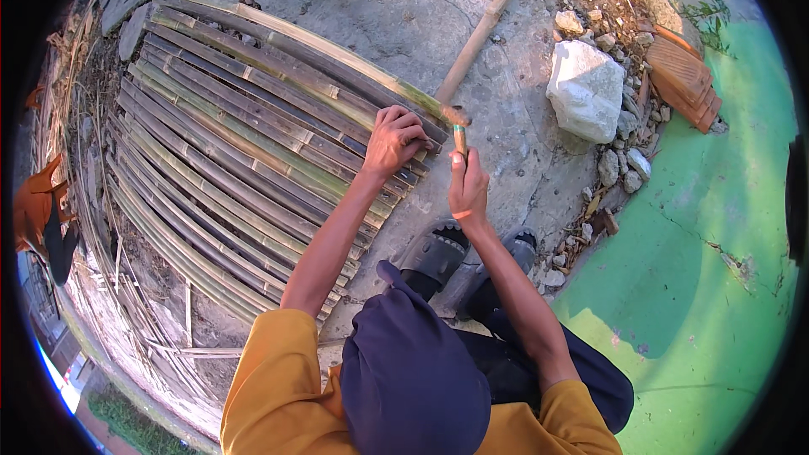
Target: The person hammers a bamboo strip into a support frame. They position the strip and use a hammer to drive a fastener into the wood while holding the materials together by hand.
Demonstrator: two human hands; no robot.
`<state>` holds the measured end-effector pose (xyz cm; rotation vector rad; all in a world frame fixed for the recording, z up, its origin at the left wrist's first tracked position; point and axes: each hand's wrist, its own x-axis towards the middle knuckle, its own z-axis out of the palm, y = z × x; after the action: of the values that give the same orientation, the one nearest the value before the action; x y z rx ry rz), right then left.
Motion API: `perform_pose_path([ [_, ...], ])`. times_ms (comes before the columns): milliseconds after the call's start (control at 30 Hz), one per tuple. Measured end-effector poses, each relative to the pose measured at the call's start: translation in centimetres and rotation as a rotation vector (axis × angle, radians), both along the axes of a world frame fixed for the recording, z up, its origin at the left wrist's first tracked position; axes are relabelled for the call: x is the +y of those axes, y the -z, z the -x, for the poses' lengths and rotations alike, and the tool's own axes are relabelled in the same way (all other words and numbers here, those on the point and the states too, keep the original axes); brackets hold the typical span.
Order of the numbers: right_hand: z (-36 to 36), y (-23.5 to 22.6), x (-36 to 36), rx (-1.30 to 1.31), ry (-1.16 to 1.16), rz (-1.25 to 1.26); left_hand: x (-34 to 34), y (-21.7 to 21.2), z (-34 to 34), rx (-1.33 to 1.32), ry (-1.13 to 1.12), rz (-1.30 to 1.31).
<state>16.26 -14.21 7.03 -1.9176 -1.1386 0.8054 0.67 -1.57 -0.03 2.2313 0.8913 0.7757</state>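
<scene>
My left hand (394, 139) is closed around the near end of a split bamboo slat (419, 102), at the edge of a mat of several long bamboo slats (236, 135) lying side by side on the concrete. My right hand (466, 188) grips the handle of a small tool (458, 128), whose head sits just above the slat end beside my left fingers. My forearms come up from yellow sleeves at the bottom.
A round bamboo pole (486, 27) runs off toward the top. A white rock (586, 90), rubble and stacked roof tiles (684, 82) lie at right, beside a green painted floor (716, 253). My grey sandals (434, 253) rest on the concrete. Loose bamboo strips lie at left.
</scene>
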Motion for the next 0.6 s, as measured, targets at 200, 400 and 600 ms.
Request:
perform_pose_path([
  [200,1.1,-0.1,-3.4,-0.078,-0.086,0.069,-0.1,-0.3,-0.1,0.031,-0.022,0.002],
  [400,1.9,0.6,-4.4,-0.124,-0.083,0.072,0.0,-0.4,0.2,0.078,-0.042,0.018],
  [600,1.6,0.5,-3.4,-0.132,-0.138,0.162,0.2,-0.6,0.2,0.073,-0.057,0.021],
])
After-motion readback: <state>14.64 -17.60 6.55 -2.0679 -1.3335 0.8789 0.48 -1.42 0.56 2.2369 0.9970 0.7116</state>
